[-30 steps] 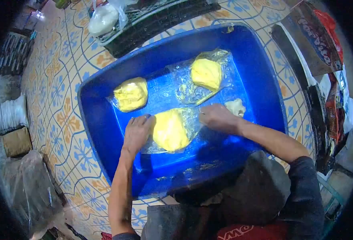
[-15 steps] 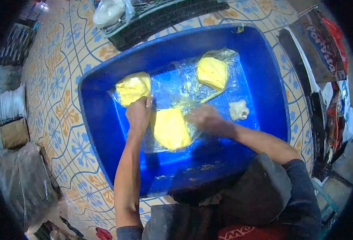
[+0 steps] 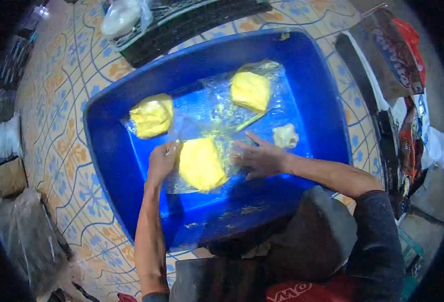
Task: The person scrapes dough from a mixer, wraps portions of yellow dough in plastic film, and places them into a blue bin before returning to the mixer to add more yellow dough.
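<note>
A big blue plastic tub point(image 3: 310, 75) sits on the tiled floor. Inside lie three yellow dough lumps on clear plastic sheets: one near me point(image 3: 200, 163), one at the far left point(image 3: 151, 116), one at the far right point(image 3: 250, 90). A small pale dough scrap point(image 3: 285, 135) lies at the right. My left hand point(image 3: 161, 160) pinches the clear plastic sheet point(image 3: 181, 123) at the left of the near lump and lifts it. My right hand point(image 3: 259, 157) lies flat with fingers spread on the plastic at the lump's right side.
A dark crate point(image 3: 191, 22) with a white bag point(image 3: 118, 17) stands beyond the tub. Printed sacks and red packaging point(image 3: 398, 55) are piled at the right. Clear plastic bags point(image 3: 28, 241) and a brown box point(image 3: 8, 176) lie at the left on the patterned tiles.
My left hand pulled back from the far-left lump to the near lump's left edge, holding plastic. My right hand opened and now presses flat with fingers spread.
</note>
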`<state>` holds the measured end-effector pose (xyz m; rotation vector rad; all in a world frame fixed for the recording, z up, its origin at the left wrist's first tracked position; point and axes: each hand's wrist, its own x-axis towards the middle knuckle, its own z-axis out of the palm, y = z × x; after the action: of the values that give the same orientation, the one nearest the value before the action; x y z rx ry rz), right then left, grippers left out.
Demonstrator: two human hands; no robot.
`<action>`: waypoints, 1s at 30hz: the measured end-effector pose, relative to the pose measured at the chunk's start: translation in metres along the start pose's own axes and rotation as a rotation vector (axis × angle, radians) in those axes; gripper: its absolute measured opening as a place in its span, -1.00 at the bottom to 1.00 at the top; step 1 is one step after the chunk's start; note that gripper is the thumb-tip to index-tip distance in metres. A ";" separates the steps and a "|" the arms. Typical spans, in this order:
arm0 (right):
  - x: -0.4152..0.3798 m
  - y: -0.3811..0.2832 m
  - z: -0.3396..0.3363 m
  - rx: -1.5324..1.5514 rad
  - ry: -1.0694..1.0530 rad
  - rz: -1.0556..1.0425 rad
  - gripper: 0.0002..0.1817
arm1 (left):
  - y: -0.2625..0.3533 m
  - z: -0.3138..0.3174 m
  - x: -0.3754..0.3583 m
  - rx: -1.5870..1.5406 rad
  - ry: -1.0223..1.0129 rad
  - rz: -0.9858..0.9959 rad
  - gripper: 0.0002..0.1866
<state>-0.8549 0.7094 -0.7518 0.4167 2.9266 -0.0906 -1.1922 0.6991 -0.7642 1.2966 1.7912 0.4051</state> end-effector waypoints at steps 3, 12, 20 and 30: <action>-0.020 0.006 0.003 0.005 -0.065 -0.034 -0.33 | -0.001 0.010 0.000 0.007 -0.053 -0.062 -0.56; -0.041 0.010 -0.001 0.214 -0.126 -0.008 -0.74 | 0.053 0.038 -0.015 0.042 -0.326 0.059 -0.42; 0.016 0.052 -0.060 0.470 0.310 0.339 -0.86 | 0.040 -0.033 -0.009 0.165 0.486 0.170 -0.64; 0.158 0.077 -0.100 0.373 0.191 0.205 -0.76 | 0.026 -0.068 0.019 0.534 0.450 0.318 -0.69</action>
<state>-0.9996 0.8343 -0.6868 0.8192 3.0284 -0.6054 -1.2317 0.7414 -0.7157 2.0032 2.1598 0.4317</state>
